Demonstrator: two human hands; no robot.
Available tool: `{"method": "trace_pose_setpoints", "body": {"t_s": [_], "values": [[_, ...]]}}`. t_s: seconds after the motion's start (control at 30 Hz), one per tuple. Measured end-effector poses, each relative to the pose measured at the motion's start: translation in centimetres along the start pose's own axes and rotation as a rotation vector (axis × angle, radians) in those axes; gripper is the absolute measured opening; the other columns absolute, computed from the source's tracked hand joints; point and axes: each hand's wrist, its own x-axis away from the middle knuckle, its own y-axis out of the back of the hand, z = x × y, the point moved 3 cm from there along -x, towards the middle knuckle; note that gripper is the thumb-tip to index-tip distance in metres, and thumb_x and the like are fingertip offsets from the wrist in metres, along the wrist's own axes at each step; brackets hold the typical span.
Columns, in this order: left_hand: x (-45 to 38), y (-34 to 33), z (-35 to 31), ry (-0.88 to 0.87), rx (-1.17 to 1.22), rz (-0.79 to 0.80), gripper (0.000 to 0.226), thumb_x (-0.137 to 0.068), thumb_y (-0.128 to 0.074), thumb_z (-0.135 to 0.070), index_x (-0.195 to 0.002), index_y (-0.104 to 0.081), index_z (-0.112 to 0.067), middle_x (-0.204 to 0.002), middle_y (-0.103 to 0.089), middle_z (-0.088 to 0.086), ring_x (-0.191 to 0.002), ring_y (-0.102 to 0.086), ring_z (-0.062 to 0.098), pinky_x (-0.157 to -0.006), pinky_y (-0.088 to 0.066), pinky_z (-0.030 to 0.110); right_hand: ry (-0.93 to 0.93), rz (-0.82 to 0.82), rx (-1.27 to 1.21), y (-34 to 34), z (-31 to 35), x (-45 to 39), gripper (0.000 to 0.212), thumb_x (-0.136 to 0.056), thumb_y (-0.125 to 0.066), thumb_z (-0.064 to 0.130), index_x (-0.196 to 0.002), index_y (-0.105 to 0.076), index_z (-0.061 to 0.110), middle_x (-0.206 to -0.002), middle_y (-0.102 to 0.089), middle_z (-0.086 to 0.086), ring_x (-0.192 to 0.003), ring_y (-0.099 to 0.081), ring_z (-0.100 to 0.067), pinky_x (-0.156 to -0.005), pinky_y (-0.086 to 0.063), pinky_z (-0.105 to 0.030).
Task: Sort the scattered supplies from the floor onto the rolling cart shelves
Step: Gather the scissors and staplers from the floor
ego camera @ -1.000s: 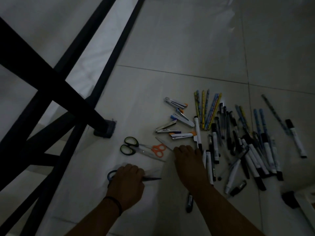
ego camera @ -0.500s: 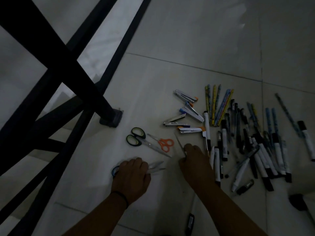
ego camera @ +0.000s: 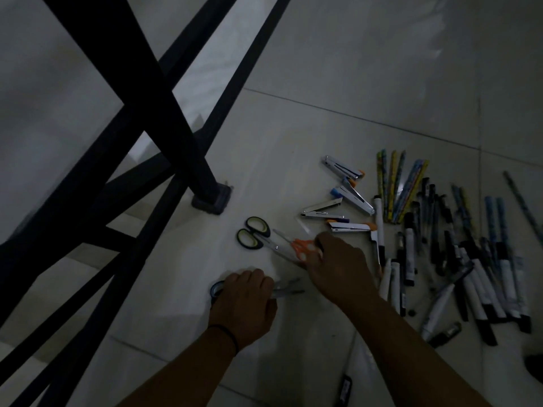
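On the pale tiled floor (ego camera: 352,69), the left hand (ego camera: 246,301) lay over a pair of blue-handled scissors (ego camera: 217,289), fingers curled down around them; one blue handle loop showed at the hand's left and the blade tips stuck out to its right. A dark band circled that wrist. The right hand (ego camera: 338,268) reached across to the orange-handled scissors (ego camera: 302,248), its fingers bent onto the orange loops; whether they actually pinched the handles or only touched them could not be told in the dim light. Those orange scissors lay crossed with a pair of black-and-green-handled scissors (ego camera: 252,233), whose loops sat to the left and whose blades ran beneath the right hand's fingers.

Just beyond the right hand, four staplers (ego camera: 343,168) lay in a loose cluster, several hinged open. To their right stood a row of patterned pencils (ego camera: 393,186), side by side and roughly parallel. Further right and nearer the camera, a heap of black-and-white markers (ego camera: 470,277) and dark pens overlapped one another. One small dark item lay alone at the bottom edge between the forearms.

On the left, the black frame of the rolling cart (ego camera: 132,118) crossed the view, one leg ending in a foot (ego camera: 211,198) resting on the floor, near the green-handled scissors.
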Motion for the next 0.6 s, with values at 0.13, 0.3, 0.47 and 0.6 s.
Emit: {"method": "trace_pose_setpoints", "body": {"t_s": [0.13,0.3,0.47,0.6], "values": [[0.0,-0.2,0.2,0.004,0.040,-0.006,0.014,-0.077,-0.050,-0.035,-0.075,-0.057,-0.023,-0.071,-0.054,-0.002,-0.062,-0.051,0.020,-0.058,-0.036,0.032,0.004,0.200,0.072,-2.5,1.9,-1.9,0.027,-0.092,-0.044,0.043,-0.103,-0.051,0.019,-0.094,-0.062,-0.001,-0.086,-0.059,-0.022,-0.082,-0.043,-0.035],[-0.1,0.0,0.2,-0.004,0.057,-0.023,0.020,-0.074,-0.047,-0.037,-0.073,-0.058,-0.021,-0.069,-0.055,-0.001,-0.058,-0.052,0.021,-0.054,-0.041,0.031,0.028,0.193,0.171,-3.9,3.2,-2.4,0.022,-0.094,-0.044,0.029,-0.106,-0.055,0.016,-0.102,-0.064,-0.006,-0.094,-0.060,-0.026,-0.081,-0.042,-0.034],[-0.3,0.1,0.1,-0.005,0.029,-0.023,0.022,-0.073,-0.046,-0.037,-0.070,-0.060,-0.020,-0.067,-0.054,-0.001,-0.057,-0.052,0.020,-0.054,-0.038,0.028,-0.030,0.152,0.107,-3.6,3.4,-2.4,0.022,-0.093,-0.044,0.026,-0.100,-0.059,0.013,-0.097,-0.065,-0.005,-0.089,-0.062,-0.024,-0.077,-0.044,-0.031],[-0.3,0.2,0.2,0.006,0.035,0.002,0.023,-0.073,-0.045,-0.040,-0.065,-0.058,-0.023,-0.064,-0.052,-0.004,-0.054,-0.051,0.017,-0.052,-0.033,0.026,-0.304,0.038,-0.223,-2.2,3.5,-2.3,0.027,-0.092,-0.046,0.031,-0.087,-0.058,0.008,-0.075,-0.052,-0.003,-0.069,-0.054,-0.020,-0.059,-0.036,-0.025]]}}
